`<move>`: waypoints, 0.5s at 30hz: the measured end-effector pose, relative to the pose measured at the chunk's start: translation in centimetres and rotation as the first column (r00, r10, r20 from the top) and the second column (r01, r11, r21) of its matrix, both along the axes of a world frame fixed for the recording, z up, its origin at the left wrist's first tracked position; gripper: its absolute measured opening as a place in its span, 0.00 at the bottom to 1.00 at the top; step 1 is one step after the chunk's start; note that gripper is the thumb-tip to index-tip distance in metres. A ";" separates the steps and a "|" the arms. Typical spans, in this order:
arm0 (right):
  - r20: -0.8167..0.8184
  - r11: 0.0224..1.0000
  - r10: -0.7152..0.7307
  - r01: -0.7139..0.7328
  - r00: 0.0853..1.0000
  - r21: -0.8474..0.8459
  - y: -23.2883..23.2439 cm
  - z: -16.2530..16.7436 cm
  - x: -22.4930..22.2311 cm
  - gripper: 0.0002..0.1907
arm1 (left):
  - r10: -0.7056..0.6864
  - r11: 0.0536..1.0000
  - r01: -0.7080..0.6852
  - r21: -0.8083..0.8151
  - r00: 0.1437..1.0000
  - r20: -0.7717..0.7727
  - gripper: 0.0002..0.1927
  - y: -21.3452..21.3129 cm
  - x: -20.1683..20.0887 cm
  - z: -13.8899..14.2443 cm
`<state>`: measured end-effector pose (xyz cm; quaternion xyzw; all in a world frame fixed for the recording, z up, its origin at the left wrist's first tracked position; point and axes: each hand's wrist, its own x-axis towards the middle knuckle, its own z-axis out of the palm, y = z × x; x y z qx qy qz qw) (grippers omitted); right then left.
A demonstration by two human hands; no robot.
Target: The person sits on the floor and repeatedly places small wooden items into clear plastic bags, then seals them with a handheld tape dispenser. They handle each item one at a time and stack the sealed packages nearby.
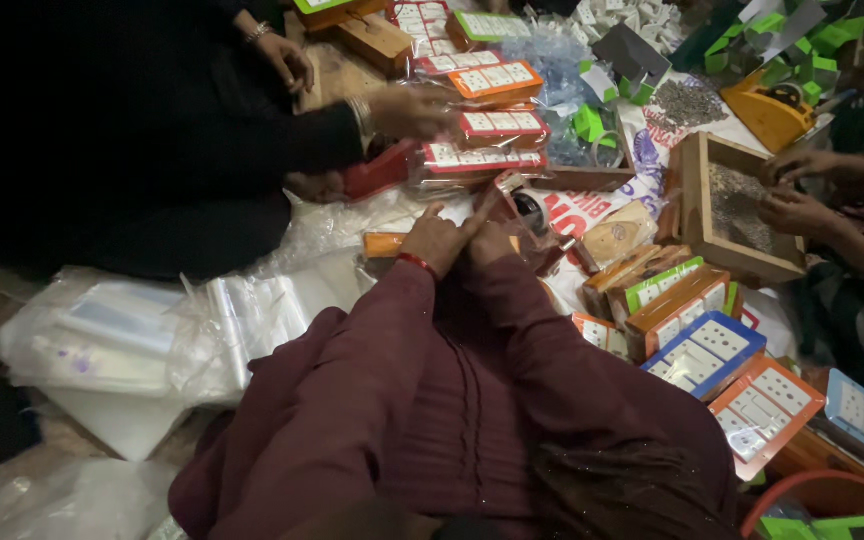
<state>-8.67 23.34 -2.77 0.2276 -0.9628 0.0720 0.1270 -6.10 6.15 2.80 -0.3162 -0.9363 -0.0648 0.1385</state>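
Cluttered floor around us, our left fingers and right hand close together on a small pack, grip unclear, above the orange box; best keep it steady, clear of the plastic bags.

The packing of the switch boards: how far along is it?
Done: wrapped boards lie stacked near a co-worker's hand. In hand: the left hand and right hand meet over an orange piece near a tape dispenser. Left: unwrapped boards and empty bags.
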 end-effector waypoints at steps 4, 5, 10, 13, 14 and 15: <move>-0.096 0.994 -0.024 0.034 0.995 0.107 2.2 1.7 0.3 0.15 | -0.019 1.000 0.019 -0.017 1.000 -0.004 0.36 0.3 -0.4 -0.4; -0.098 0.996 -0.020 0.029 0.995 0.088 3.3 2.5 0.7 0.16 | -0.024 1.000 0.024 -0.006 1.000 -0.003 0.35 0.4 -0.4 -0.5; 0.138 0.985 -0.150 0.135 0.979 0.110 7.8 6.2 1.5 0.29 | -0.038 0.999 0.040 0.037 0.998 -0.052 0.39 0.5 -0.7 -1.0; 0.267 0.880 -0.448 0.369 0.853 0.299 9.2 6.6 1.1 0.29 | -0.082 0.995 0.084 0.050 0.995 -0.048 0.39 0.4 -1.2 -1.2; 0.136 0.907 -0.403 0.376 0.905 0.187 9.5 6.5 1.1 0.26 | -0.104 0.993 0.106 0.047 0.994 -0.040 0.38 0.5 -1.4 -1.2; -0.001 0.928 -0.367 0.366 0.930 0.076 9.7 6.4 1.0 0.24 | -0.084 0.996 0.084 0.003 0.996 -0.003 0.41 0.6 -1.6 -1.3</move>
